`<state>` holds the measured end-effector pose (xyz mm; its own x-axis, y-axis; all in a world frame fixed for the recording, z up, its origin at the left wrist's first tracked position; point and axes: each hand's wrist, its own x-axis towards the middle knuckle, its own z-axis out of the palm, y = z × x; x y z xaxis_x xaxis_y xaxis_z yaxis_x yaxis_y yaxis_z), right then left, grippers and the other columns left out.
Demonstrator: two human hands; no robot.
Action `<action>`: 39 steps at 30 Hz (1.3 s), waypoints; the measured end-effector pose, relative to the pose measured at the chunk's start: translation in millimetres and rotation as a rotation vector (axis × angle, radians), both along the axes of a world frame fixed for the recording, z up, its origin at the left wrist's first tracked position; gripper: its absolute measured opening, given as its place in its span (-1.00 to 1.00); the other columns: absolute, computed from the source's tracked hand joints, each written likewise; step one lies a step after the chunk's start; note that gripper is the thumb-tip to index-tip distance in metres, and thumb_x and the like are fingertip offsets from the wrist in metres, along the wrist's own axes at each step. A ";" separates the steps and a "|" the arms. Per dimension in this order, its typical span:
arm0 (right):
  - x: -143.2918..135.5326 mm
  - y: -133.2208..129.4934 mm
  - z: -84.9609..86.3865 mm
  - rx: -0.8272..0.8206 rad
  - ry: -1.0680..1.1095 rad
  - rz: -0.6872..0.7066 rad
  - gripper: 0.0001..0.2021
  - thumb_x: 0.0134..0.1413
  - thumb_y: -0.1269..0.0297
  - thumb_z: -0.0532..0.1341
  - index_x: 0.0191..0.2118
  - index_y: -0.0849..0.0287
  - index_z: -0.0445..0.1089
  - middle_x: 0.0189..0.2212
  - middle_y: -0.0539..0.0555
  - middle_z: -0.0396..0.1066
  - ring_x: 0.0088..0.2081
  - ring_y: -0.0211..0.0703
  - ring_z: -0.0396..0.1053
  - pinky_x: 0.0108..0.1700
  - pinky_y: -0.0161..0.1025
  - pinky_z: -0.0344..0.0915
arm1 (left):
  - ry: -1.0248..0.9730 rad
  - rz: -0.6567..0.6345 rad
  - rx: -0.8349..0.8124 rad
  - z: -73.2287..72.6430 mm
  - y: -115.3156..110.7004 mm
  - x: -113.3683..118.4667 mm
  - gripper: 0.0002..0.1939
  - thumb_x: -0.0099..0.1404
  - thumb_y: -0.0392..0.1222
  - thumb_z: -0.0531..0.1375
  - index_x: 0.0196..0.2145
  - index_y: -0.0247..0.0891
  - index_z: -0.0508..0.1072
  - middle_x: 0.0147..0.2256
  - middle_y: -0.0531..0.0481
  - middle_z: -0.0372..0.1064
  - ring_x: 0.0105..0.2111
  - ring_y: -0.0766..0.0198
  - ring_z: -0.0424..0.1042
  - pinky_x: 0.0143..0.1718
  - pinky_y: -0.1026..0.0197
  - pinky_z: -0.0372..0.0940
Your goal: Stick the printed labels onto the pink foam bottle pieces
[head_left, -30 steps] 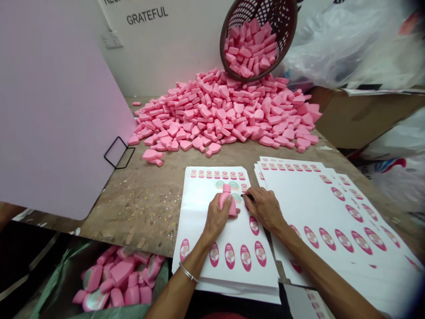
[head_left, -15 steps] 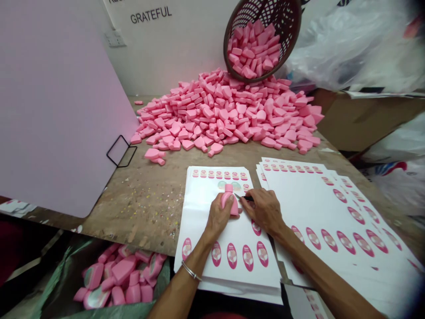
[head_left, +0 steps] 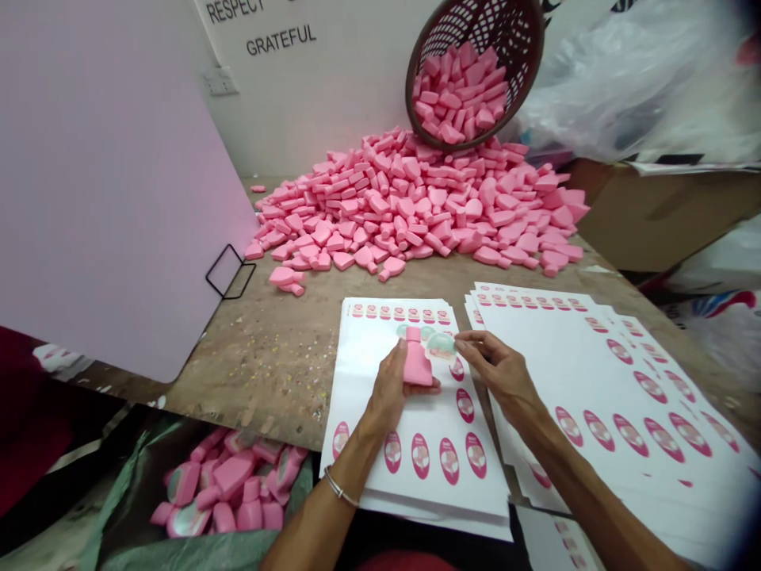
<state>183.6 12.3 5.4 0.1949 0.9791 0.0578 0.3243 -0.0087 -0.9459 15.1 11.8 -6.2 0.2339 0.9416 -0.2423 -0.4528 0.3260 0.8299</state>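
My left hand [head_left: 392, 384] is closed around a small pink bottle [head_left: 418, 363], neck pointing away from me, its broad face turned up. Between the thumb and fingers of my right hand [head_left: 498, 369] is the edge of a pale green and peach sticker [head_left: 441, 346], just right of the bottle's neck. Both hands are over a stack of white sticker sheets [head_left: 369, 396] printed with small labels and pink ovals. More green stickers show partly behind the bottle. No blade can be made out in my right hand now.
A large heap of pink bottles [head_left: 380, 206] lies at the back, below a tipped brown basket [head_left: 535, 71]. More sticker sheets [head_left: 535, 349] lie at right. A green sack [head_left: 196, 555] at lower left holds labelled bottles. A pink board [head_left: 119, 198] and black wire stand [head_left: 235, 274] are at left.
The dark-handled blade seen in my right hand is no longer visible, and that hand now pinches a green sticker. My left hand has turned the bottle so a different side faces up.
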 end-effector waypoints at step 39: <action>-39.8 -19.1 5.3 0.026 -0.018 0.109 -0.70 0.00 0.02 0.25 -0.25 0.13 0.53 -0.31 0.06 0.53 -0.26 -0.08 0.44 -0.23 -0.19 0.36 | -0.105 0.008 -0.053 16.8 -16.6 -14.6 -0.39 0.33 0.21 -0.05 -0.13 -0.42 0.48 -0.28 -0.20 0.51 -0.35 0.14 0.51 -0.29 0.07 0.47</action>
